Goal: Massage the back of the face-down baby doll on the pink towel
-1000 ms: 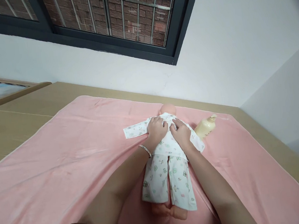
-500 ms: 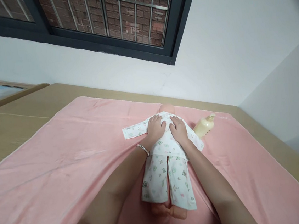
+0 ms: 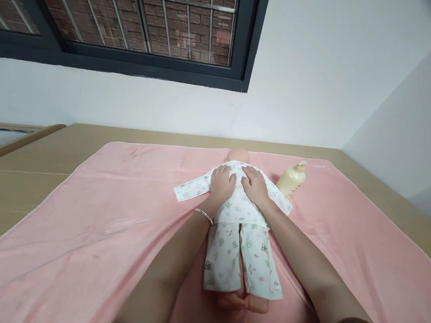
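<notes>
A baby doll (image 3: 238, 155) lies face down on a pink blanket (image 3: 101, 209), its head toward the wall and its bare feet toward me. It wears a white printed top (image 3: 239, 205) and matching trousers (image 3: 221, 258). My left hand (image 3: 222, 184) rests flat on the left side of its upper back, fingers stretched out. On the right side of the back lies my right hand (image 3: 255, 185), also flat, with the thumb pointing inward. Both palms are hidden against the cloth. One sleeve (image 3: 192, 188) is spread out to the left.
A pale yellow bottle (image 3: 292, 179) lies on its side by the doll's right sleeve. The blanket covers a wooden surface (image 3: 21, 187) that meets a white wall (image 3: 179, 109). Above is a dark-framed window (image 3: 144, 66) with bars.
The whole view has shifted slightly, moving the window and bottle a little to the left in the picture. Both hands stay in the same place on the doll's back.
</notes>
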Tool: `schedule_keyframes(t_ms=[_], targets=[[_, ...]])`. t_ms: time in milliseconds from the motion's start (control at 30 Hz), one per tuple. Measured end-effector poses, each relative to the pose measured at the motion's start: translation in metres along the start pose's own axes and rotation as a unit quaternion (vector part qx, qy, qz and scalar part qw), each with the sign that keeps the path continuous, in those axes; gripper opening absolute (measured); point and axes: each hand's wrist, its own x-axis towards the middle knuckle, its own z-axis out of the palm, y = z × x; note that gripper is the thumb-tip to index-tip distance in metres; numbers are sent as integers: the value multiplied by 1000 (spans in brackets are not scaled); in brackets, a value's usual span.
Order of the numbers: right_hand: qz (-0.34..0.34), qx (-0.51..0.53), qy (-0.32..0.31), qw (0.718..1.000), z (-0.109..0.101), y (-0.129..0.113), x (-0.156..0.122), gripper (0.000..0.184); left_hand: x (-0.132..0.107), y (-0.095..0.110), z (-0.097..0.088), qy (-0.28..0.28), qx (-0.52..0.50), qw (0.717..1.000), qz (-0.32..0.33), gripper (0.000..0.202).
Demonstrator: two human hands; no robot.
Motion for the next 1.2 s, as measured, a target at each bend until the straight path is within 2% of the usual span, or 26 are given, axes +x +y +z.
schedule_keyframes(t_ms=[133, 333, 400, 500, 567, 700, 733, 867, 1033, 1200], targets=[[10, 1, 7, 1000, -4, -5, -2, 48, -2, -2, 0, 6, -42, 999, -5, 42], [-6, -26, 92, 995, -16, -18, -4, 59, -6, -8, 3, 33, -112, 993, 0, 55], [-12, -22, 73, 997, -17, -24, -5, 57, -6, -9, 4, 35, -119, 992, -2, 56], [-24, -9, -14, 1000, -15, -30, -5, 50, -5, -9, 3, 29, -117, 993, -1, 57], [-24, -1, -46, 999, -14, -31, -5, 46, -5, -8, 3, 28, -116, 993, -3, 57], [-14, 2, 9, 1000, -15, -30, -5, 49, -5, -7, 2, 32, -116, 993, -10, 54], [-14, 0, 10, 1000, -16, -31, -5, 50, -5, -7, 1, 33, -116, 993, -10, 54], [-6, -2, -51, 999, -20, -36, -6, 47, -4, -8, 1, 34, -113, 993, -3, 55], [-46, -23, 11, 999, -24, -43, -8, 48, -4, -8, 1, 27, -106, 994, -3, 52], [2, -9, -32, 999, -20, -43, -9, 48, -3, -7, 0, 24, -98, 995, 4, 46]])
